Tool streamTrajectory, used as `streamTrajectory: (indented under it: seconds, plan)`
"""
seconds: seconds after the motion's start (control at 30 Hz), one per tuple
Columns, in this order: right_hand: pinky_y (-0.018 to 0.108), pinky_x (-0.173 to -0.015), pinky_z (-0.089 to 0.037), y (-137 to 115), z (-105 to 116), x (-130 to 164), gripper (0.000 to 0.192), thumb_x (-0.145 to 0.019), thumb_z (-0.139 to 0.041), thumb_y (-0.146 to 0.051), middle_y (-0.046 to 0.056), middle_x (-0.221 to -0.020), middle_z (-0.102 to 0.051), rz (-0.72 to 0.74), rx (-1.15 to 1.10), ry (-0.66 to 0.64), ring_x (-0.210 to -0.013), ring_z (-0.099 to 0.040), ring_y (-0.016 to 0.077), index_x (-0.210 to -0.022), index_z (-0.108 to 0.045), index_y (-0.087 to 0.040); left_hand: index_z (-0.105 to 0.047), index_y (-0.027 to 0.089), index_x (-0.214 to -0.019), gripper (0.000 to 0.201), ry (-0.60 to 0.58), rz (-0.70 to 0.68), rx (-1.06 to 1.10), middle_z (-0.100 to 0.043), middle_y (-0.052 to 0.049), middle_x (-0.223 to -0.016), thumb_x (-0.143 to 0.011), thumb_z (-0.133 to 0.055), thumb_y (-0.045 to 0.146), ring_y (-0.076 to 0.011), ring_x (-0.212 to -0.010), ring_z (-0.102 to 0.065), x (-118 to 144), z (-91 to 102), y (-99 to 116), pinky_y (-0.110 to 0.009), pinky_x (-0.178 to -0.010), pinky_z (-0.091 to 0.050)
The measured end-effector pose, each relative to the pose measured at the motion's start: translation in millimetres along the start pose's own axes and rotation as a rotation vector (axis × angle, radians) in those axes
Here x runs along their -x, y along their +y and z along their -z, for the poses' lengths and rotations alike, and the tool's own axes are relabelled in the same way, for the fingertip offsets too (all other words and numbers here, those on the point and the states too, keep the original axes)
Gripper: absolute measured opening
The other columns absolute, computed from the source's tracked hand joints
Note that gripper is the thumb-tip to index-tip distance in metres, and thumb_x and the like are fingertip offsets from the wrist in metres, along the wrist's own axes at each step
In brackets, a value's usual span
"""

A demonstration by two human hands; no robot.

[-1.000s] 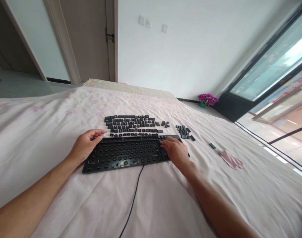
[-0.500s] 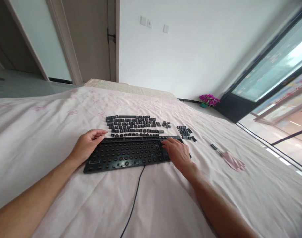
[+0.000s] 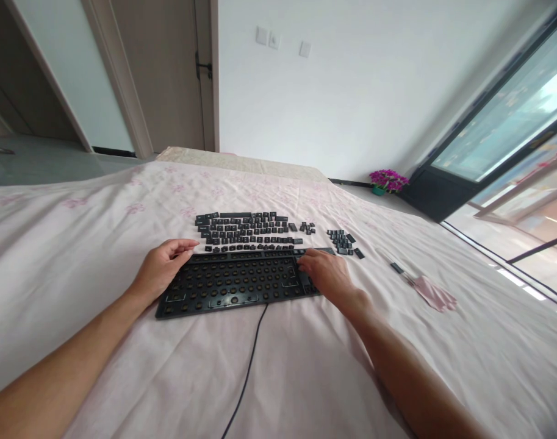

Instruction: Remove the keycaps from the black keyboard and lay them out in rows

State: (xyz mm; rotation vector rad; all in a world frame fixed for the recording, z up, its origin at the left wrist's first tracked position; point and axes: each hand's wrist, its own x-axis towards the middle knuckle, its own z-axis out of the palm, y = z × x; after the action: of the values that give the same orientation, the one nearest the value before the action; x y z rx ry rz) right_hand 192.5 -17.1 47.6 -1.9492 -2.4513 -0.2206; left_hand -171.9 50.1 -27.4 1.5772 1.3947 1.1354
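A black keyboard (image 3: 241,282) without keycaps on its main block lies on the bedsheet. My left hand (image 3: 163,265) rests at its upper left corner, fingers stretched out and thumb apart, holding nothing. Over the right part of the board, my right hand (image 3: 326,273) has its fingers bent and close together above the arrow and navigation area. Whatever its fingertips pinch is too small to make out, and the hand covers much of the number pad. Loose black keycaps (image 3: 246,231) lie in rows just beyond the keyboard.
Small groups of keycaps (image 3: 341,241) sit right of the rows. Farther right is a pink cloth-like item (image 3: 434,294) beside a small tool with a dark handle (image 3: 397,267). A cable (image 3: 251,366) runs from the keyboard toward me. Beyond the bed stands a potted purple plant (image 3: 388,180).
My right hand stays over the same area of the keyboard, its wrist turned slightly. My left hand has hardly moved. The view has shifted a little.
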Motion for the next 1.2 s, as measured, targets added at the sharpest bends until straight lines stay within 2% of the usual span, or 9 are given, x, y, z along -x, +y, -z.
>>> streamTrajectory:
  seconds: [0.17, 0.27, 0.37, 0.47, 0.7, 0.83, 0.97, 1.1, 1.2]
  plan:
    - [0.027, -0.058, -0.032, -3, -1, 3, 0.024, -0.095, -0.046, -0.019, 0.005, -0.094, -0.066, 0.066, 0.09, -0.05, -0.088, -0.06, 0.0177, -0.087, -0.068, -0.022, -0.069, 0.018, -0.11, 0.047, 0.005, -0.008, -0.01, -0.073, -0.009, -0.107, -0.077, -0.065, 0.051, -0.0247, -0.096, -0.068, -1, -0.4, -4, -0.032, -0.083, -0.052]
    - [0.027, -0.06, -0.036, -9, -7, 12, 0.025, -0.094, -0.045, -0.014, 0.007, -0.099, -0.064, 0.046, 0.14, -0.039, -0.089, -0.058, 0.0192, -0.103, -0.066, -0.022, -0.07, 0.017, -0.11, 0.048, 0.009, -0.017, -0.017, -0.073, -0.01, -0.107, -0.077, -0.064, 0.051, -0.0252, -0.095, -0.068, -2, -0.5, -6, -0.032, -0.083, -0.053]
    - [0.029, -0.065, -0.04, -12, -15, 22, 0.035, -0.093, -0.045, -0.012, 0.008, -0.104, -0.063, -0.008, 0.149, -0.002, -0.092, -0.056, 0.0203, -0.123, -0.059, -0.022, -0.069, 0.016, -0.11, 0.047, 0.003, -0.024, -0.018, -0.073, -0.01, -0.107, -0.078, -0.063, 0.051, -0.0251, -0.094, -0.068, -2, 0.1, -7, -0.033, -0.082, -0.053]
    - [0.031, -0.073, -0.042, -13, -22, 28, 0.04, -0.094, -0.045, -0.012, 0.009, -0.108, -0.062, -0.008, 0.161, 0.065, -0.098, -0.054, 0.0221, -0.131, -0.054, -0.022, -0.069, 0.018, -0.111, 0.046, 0.0, -0.024, -0.027, -0.073, -0.009, -0.108, -0.08, -0.062, 0.05, -0.0247, -0.096, -0.068, -2, 1.0, -8, -0.032, -0.084, -0.052]
    - [0.033, -0.077, -0.042, -11, -28, 29, 0.038, -0.094, -0.047, -0.013, 0.009, -0.112, -0.064, -0.01, 0.132, 0.137, -0.098, -0.054, 0.0228, -0.129, -0.058, -0.022, -0.069, 0.018, -0.111, 0.046, 0.0, -0.014, -0.031, -0.073, -0.009, -0.108, -0.079, -0.063, 0.05, -0.025, -0.098, -0.068, -2, -0.2, -7, -0.032, -0.084, -0.052]
    - [0.029, -0.075, -0.043, -3, -29, 27, 0.033, -0.096, -0.046, -0.018, 0.003, -0.11, -0.066, -0.047, -0.037, 0.175, -0.094, -0.058, 0.0191, -0.123, -0.063, -0.029, -0.069, 0.018, -0.111, 0.046, 0.004, -0.006, -0.034, -0.073, -0.009, -0.108, -0.078, -0.063, 0.051, -0.0251, -0.097, -0.068, -1, -0.6, -5, -0.031, -0.082, -0.053]
    - [0.028, -0.077, -0.045, 1, -30, 23, 0.026, -0.097, -0.047, -0.024, 0.003, -0.108, -0.068, -0.073, -0.155, 0.232, -0.095, -0.06, 0.0178, -0.111, -0.068, -0.027, -0.069, 0.017, -0.111, 0.048, 0.001, -0.001, -0.033, -0.073, -0.009, -0.106, -0.078, -0.063, 0.052, -0.0258, -0.097, -0.068, 0, -0.2, -3, -0.032, -0.081, -0.053]
    - [0.029, -0.077, -0.045, -2, -29, 17, 0.019, -0.096, -0.052, -0.027, 0.004, -0.106, -0.068, -0.051, -0.144, 0.239, -0.095, -0.061, 0.0186, -0.104, -0.068, -0.024, -0.069, 0.017, -0.111, 0.049, 0.002, 0.002, -0.024, -0.073, -0.009, -0.105, -0.077, -0.064, 0.052, -0.0258, -0.096, -0.068, 0, -0.2, -3, -0.031, -0.079, -0.053]
    - [0.029, -0.076, -0.046, 0, -29, 15, 0.02, -0.096, -0.051, -0.025, 0.004, -0.106, -0.068, -0.006, -0.124, 0.227, -0.097, -0.061, 0.019, -0.107, -0.068, -0.025, -0.069, 0.018, -0.111, 0.048, -0.003, 0.003, -0.019, -0.074, -0.009, -0.104, -0.078, -0.064, 0.052, -0.025, -0.095, -0.068, 0, -0.5, -3, -0.03, -0.078, -0.053]
